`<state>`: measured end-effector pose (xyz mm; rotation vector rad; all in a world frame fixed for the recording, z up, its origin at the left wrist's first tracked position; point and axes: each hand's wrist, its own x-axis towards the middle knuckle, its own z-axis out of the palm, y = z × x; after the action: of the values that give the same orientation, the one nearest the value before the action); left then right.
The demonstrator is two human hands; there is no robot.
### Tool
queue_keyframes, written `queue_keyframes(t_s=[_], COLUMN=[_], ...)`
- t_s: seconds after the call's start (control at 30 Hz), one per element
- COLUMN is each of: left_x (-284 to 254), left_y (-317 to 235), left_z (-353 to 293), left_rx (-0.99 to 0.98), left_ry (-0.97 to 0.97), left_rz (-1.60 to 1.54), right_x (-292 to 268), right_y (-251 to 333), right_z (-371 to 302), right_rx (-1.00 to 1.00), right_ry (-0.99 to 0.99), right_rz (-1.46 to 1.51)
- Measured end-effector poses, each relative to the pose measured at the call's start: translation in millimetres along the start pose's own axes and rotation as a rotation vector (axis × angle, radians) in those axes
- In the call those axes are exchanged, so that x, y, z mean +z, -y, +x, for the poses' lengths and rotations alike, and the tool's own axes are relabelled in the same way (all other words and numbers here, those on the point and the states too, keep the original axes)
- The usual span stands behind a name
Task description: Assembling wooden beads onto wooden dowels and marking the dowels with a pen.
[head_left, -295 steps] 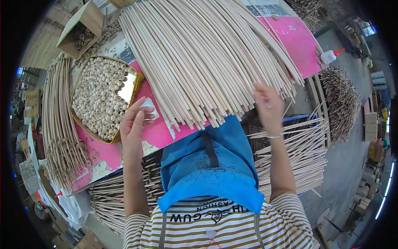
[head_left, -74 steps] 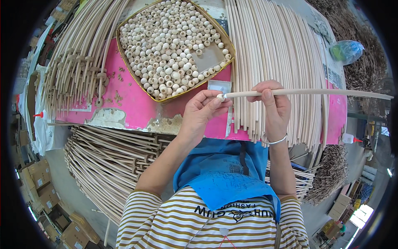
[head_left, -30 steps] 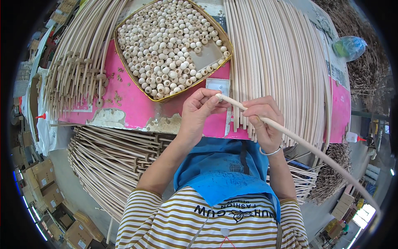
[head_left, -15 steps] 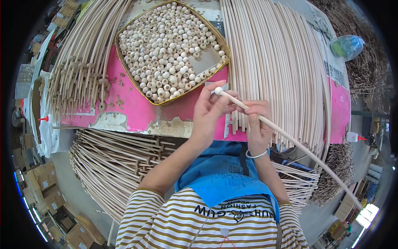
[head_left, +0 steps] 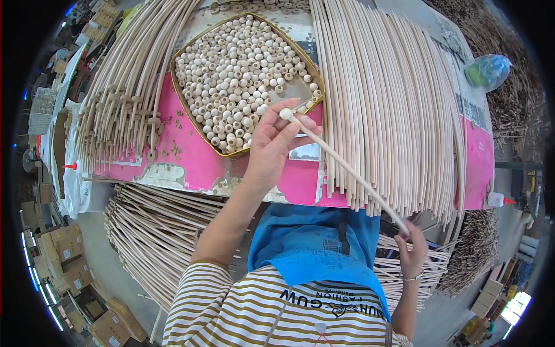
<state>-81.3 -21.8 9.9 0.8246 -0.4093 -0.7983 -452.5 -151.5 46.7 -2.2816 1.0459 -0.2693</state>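
My left hand [head_left: 270, 141] pinches a long pale wooden stick [head_left: 352, 170] near its upper end, where a round wooden bead [head_left: 285, 114] sits at the tip. The stick slants down to the right. At its lower visible part, my right hand [head_left: 413, 254] has its fingers closed around it; what lies past those fingers is hidden. Just beyond my left hand is a gold-rimmed tray [head_left: 186, 110] heaped with drilled wooden beads [head_left: 231, 81].
Plain sticks [head_left: 381, 104] lie side by side on the pink-topped table [head_left: 480, 168]. Sticks with wooden discs [head_left: 124, 110] are piled at the left, and more bundles [head_left: 156, 222] rest below the table edge. A red-tipped white bottle [head_left: 498, 199] is at the right.
My right hand has moved down and right along the stick, away from the bead. My left hand has shifted slightly left with the beaded end, and the stick now slopes more steeply.
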Motion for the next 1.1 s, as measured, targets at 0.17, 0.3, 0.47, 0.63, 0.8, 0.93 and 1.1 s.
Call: queue_keyframes(t_s=[0.17, 0.3, 0.47, 0.63, 0.8, 0.93, 1.1], left_x=[-3, -4, -8, -4, 51, 111, 125], left_y=[-4, -3, -1, -5, 7, 49, 72], left_z=[5, 18, 18, 27, 50, 15, -15], left_rx=[-0.077, -0.005, -0.028, 0.007, -0.109, -0.054, -0.315], left_ry=[-0.024, -0.098, -0.132, 0.024, 0.274, 0.308, 0.413], left_rz=[0.013, 0.081, -0.013, 0.053, -0.038, 0.436, 0.448], right_x=[21, 34, 49, 63, 71, 79, 114], right_y=[-30, -31, -25, -31, -39, -81, -257], right_z=[-35, -40, -39, -59, -91, -116, -188], right_rx=[-0.083, -0.098, 0.078, 0.127, 0.310, 0.547, 0.800], right_ry=[-0.112, -0.145, 0.018, 0.018, -0.059, -0.548, -1.257], right_rz=[0.016, 0.018, 0.312, 0.362, 0.680, 0.874, 0.536])
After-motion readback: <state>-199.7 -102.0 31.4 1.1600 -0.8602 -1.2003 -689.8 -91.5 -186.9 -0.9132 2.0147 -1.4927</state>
